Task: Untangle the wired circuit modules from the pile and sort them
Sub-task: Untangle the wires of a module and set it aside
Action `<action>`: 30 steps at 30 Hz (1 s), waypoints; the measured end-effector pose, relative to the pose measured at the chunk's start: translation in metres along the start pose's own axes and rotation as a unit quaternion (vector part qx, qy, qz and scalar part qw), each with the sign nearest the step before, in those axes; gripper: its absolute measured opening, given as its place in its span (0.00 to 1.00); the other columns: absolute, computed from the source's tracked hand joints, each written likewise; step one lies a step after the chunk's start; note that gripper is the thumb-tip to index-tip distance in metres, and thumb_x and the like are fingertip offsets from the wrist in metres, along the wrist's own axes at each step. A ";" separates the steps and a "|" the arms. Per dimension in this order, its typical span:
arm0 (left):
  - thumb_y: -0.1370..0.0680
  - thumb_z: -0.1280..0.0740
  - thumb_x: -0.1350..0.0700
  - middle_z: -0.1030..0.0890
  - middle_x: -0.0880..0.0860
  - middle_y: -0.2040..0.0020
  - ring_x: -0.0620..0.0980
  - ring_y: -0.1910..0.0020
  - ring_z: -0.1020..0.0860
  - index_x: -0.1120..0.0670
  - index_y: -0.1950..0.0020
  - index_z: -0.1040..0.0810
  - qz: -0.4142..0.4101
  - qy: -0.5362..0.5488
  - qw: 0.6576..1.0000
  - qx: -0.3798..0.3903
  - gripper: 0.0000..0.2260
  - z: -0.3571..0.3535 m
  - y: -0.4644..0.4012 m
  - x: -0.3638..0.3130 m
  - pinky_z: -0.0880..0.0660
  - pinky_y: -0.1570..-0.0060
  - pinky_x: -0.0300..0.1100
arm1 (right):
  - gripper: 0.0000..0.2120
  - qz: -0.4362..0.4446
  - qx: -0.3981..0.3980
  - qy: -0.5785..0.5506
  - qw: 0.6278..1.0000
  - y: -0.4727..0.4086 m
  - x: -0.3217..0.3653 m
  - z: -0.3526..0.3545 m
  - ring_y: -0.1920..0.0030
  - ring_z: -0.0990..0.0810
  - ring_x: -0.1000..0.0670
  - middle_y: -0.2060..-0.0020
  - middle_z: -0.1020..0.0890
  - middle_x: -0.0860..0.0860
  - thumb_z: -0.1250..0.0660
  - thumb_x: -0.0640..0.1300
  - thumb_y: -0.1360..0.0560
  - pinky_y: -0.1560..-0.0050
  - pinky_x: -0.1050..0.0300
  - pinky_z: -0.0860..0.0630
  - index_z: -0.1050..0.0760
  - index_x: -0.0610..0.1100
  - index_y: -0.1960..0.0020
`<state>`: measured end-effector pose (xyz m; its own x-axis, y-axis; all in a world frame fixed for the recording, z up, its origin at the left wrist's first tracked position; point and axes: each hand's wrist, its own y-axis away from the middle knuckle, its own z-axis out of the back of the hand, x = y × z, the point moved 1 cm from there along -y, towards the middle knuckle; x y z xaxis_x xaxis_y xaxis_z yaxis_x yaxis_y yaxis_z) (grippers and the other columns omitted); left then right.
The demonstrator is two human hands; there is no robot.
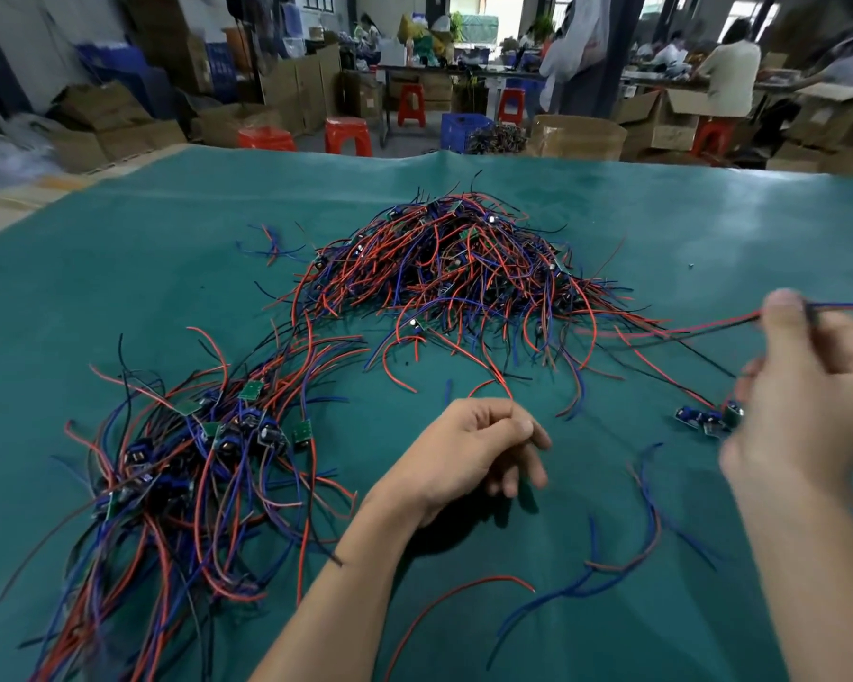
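Right hand [808, 386] pinches thin wires [710, 327] — tangled pile [464, 268].

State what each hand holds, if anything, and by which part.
The right hand pinches the wires of a module, partway along, between thumb and fingers. The left hand hangs loosely curled over the green mat, holding nothing.

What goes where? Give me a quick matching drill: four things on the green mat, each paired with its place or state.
Things:
1. tangled pile
2. sorted bundle
3. right hand
4. left hand

Places or states:
A. near left of the mat
B. pinching wires that run toward the pile
C. far centre of the mat
D. loosely curled over the mat, holding nothing

Pairs: 1-C, 2-A, 3-B, 4-D
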<state>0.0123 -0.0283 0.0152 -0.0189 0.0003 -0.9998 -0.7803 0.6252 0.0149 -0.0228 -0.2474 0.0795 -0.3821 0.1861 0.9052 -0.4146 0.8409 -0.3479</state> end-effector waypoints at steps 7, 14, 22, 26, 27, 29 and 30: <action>0.17 0.40 0.63 0.17 0.54 0.63 0.45 0.73 0.26 0.56 0.48 0.25 -0.016 0.012 1.000 -0.022 0.05 0.001 -0.001 0.000 0.33 0.73 0.34 | 0.08 -0.063 0.365 -0.055 0.927 0.068 0.072 -0.068 0.75 0.32 0.54 0.69 0.18 0.51 0.26 0.46 0.24 0.76 0.62 0.36 0.15 0.47 0.62; 0.24 0.38 0.65 0.19 0.49 0.69 0.43 0.75 0.26 0.55 0.58 0.23 -0.022 0.035 0.998 -0.039 0.07 0.000 0.000 0.000 0.34 0.74 0.33 | 0.21 -0.019 0.632 0.196 0.749 0.115 0.058 -0.163 0.67 0.17 0.52 0.53 0.15 0.38 0.27 0.57 0.24 0.73 0.59 0.25 0.18 0.37 0.52; 0.20 0.38 0.66 0.18 0.56 0.63 0.46 0.74 0.26 0.61 0.42 0.25 -0.004 0.059 0.997 -0.052 0.08 0.002 -0.003 0.001 0.33 0.73 0.34 | 0.18 0.065 0.410 0.599 0.685 0.018 -0.039 -0.136 0.39 0.20 0.36 0.38 0.20 0.38 0.29 0.51 0.26 0.40 0.46 0.22 0.21 0.45 0.39; 0.20 0.38 0.67 0.18 0.55 0.64 0.45 0.74 0.26 0.60 0.43 0.25 0.001 0.068 0.996 -0.058 0.08 0.001 -0.003 0.000 0.33 0.73 0.33 | 0.13 0.043 0.424 0.576 0.698 0.004 -0.066 -0.125 0.44 0.19 0.36 0.44 0.18 0.39 0.29 0.53 0.23 0.42 0.46 0.21 0.20 0.43 0.50; 0.20 0.38 0.67 0.18 0.55 0.64 0.45 0.74 0.26 0.60 0.43 0.25 0.002 0.071 0.996 -0.061 0.08 0.001 -0.003 0.000 0.33 0.73 0.33 | 0.11 0.038 0.433 0.562 0.704 0.001 -0.068 -0.126 0.46 0.19 0.37 0.47 0.17 0.40 0.29 0.51 0.24 0.43 0.46 0.21 0.20 0.43 0.53; 0.20 0.38 0.67 0.18 0.55 0.64 0.45 0.73 0.26 0.60 0.43 0.25 0.006 0.075 0.995 -0.065 0.08 0.002 -0.003 0.001 0.33 0.73 0.33 | 0.11 0.031 0.443 0.530 0.723 -0.003 -0.065 -0.125 0.50 0.19 0.39 0.54 0.16 0.43 0.28 0.49 0.24 0.48 0.50 0.23 0.21 0.43 0.59; 0.20 0.38 0.66 0.18 0.55 0.64 0.45 0.73 0.25 0.61 0.43 0.25 0.007 0.078 0.995 -0.067 0.08 0.002 -0.004 0.002 0.32 0.73 0.33 | 0.12 0.036 0.440 0.509 0.739 -0.005 -0.061 -0.121 0.51 0.20 0.40 0.58 0.17 0.46 0.28 0.50 0.25 0.51 0.52 0.26 0.22 0.43 0.62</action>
<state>0.0169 -0.0288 0.0136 -0.1190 -0.1182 -0.9858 -0.8554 0.5163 0.0413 0.1029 -0.2015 0.0557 0.2040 0.8764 0.4361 -0.9711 0.2376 -0.0232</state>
